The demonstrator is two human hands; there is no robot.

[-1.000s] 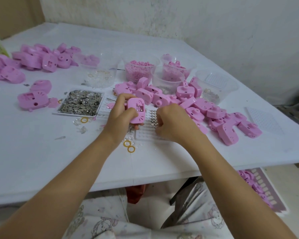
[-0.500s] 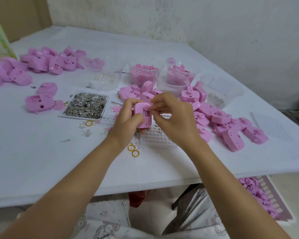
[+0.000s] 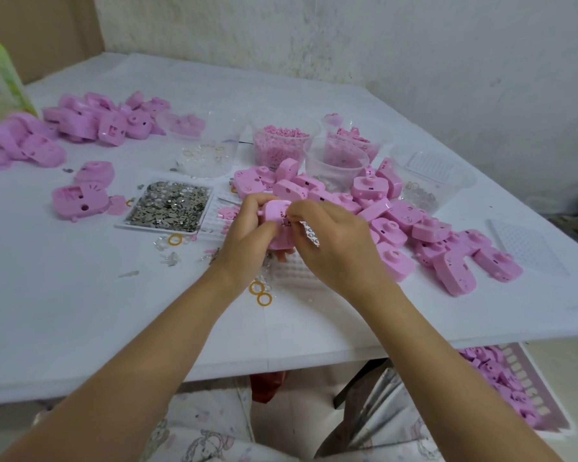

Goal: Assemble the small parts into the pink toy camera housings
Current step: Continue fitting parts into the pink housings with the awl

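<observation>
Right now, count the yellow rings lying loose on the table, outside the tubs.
4 yellow rings: one near the silver-parts tray, two beside the wrist of the left hand, one half-hidden left of that tray. The right hand may hide more.

Small hand-assembly workshop: white-covered table [image 3: 80, 311] against a rough whitewashed wall [image 3: 414, 45], carrying heaps of pink plastic toy camera housings [image 3: 427, 228], clear plastic tubs of small pink parts [image 3: 281, 145], a flat white tray of silver metal pieces [image 3: 156, 229].

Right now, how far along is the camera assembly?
Done: unclear; the far-left pile may be finished units. In hand: left hand grips one housing, right hand pinches at its opening. Left: the big pile beside the right hand; metal-parts tray heaped.
</observation>
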